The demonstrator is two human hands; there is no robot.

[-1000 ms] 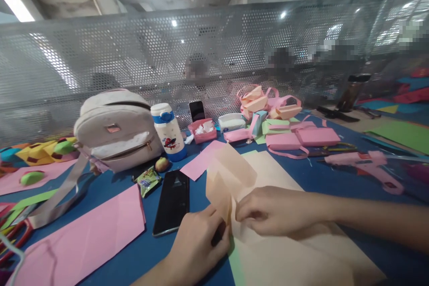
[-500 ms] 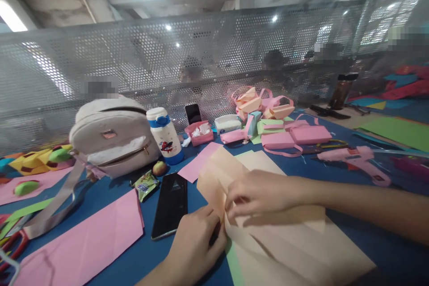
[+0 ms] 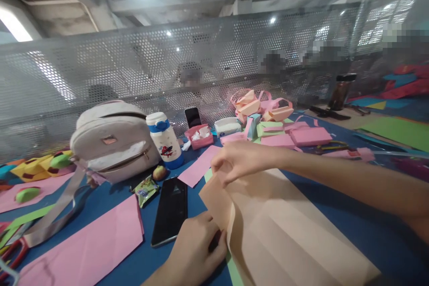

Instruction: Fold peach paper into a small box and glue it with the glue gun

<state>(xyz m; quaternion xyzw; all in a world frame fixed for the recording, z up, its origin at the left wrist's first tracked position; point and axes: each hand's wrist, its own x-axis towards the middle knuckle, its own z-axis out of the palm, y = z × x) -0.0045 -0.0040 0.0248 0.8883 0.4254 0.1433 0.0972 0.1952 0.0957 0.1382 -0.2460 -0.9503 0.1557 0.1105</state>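
Observation:
A large peach paper [image 3: 284, 219] with crease lines lies in front of me, its left end folded up and bent. My left hand [image 3: 197, 246] pinches the paper's near left edge between thumb and fingers. At the far left corner my right hand [image 3: 243, 161] has its fingers curled closed on the paper's raised edge. Green paper [image 3: 234, 270] shows beneath the peach paper. Just left of my left hand lies a black phone [image 3: 170, 210]. A small pink paper [image 3: 201, 165] sits beyond the raised fold.
A pale backpack [image 3: 114, 143], a white-and-blue bottle [image 3: 166, 140] and a tissue box [image 3: 200, 137] stand at the back. Folded pink paper boxes [image 3: 310, 136] and a pink glue gun [image 3: 355, 154] are at the right. Pink paper [image 3: 87, 243] and red scissors [image 3: 15, 254] lie left.
My right hand has moved away from me and up to the paper's far left corner, lifting the edge. The left end now stands more folded. My left hand keeps its place.

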